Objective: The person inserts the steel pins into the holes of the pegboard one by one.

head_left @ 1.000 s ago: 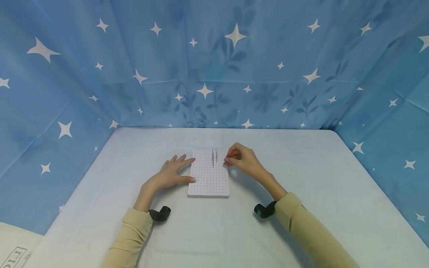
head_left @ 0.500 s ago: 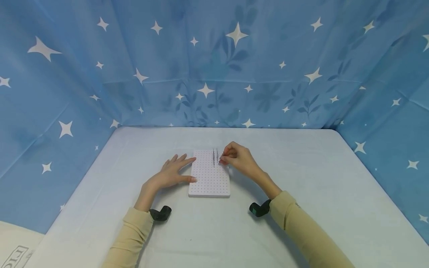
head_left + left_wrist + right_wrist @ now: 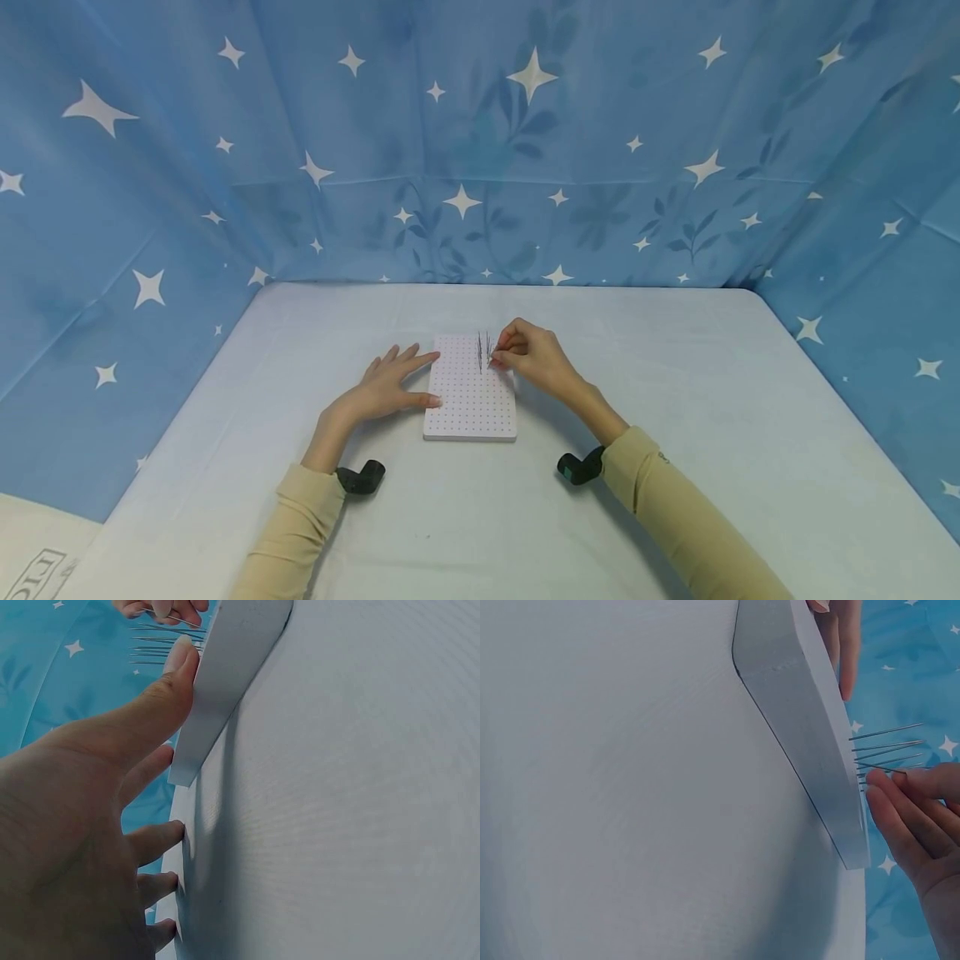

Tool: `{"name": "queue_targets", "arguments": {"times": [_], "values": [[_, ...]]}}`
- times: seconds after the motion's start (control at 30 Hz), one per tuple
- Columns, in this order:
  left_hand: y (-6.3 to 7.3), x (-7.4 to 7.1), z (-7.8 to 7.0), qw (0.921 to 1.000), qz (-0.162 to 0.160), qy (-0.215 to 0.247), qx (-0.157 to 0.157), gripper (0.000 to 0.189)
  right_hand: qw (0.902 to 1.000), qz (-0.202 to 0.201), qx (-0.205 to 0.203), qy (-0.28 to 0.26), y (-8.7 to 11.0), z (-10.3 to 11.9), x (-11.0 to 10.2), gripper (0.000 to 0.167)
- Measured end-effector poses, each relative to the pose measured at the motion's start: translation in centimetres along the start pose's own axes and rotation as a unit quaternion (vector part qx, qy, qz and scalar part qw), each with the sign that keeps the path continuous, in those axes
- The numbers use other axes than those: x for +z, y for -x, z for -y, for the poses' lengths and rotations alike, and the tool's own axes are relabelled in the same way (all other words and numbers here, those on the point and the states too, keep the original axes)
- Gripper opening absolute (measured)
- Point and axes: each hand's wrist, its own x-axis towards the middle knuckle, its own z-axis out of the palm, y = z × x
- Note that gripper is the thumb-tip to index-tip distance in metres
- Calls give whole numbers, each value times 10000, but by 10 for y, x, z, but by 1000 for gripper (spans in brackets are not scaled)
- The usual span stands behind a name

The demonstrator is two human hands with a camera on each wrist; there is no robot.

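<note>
A white block (image 3: 471, 417) with a grid of small dots lies on the table. Several thin metal needles (image 3: 480, 354) stand upright in its far right part. My right hand (image 3: 536, 354) pinches one more needle (image 3: 870, 766) between thumb and fingertips; in the right wrist view it slants, with its tip at the block's face beside the standing ones. At the block's left side my left hand (image 3: 382, 390) is spread, thumb and index fingertip on its edge. The left wrist view shows that thumb (image 3: 180, 667) lying along the block's edge, the other fingertips down by the table.
The table (image 3: 450, 517) has a white cover and rounded far corners. A blue curtain (image 3: 480, 150) with white stars encloses the back and sides. Pale printed material (image 3: 37, 542) shows at the lower left corner.
My right hand has moved left with the needle, from the block's right edge to close beside the standing needles. My left hand has kept its place on the block.
</note>
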Motion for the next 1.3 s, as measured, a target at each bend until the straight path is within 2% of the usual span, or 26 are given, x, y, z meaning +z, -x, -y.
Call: {"name": "queue_targets", "arguments": {"times": [0.43,0.8,1.3], "values": [[1,0,-2,10000,-18,-74,34,88,9997,12,-103,202,0,0,2,13],[0,1,-5,10000,-25,4,48,89,9989,170,-31,436,-1,3,4,9],[1,0,-1,10000,11,-2,40,89,9937,272,-328,1032,20,-5,-20,11]]}}
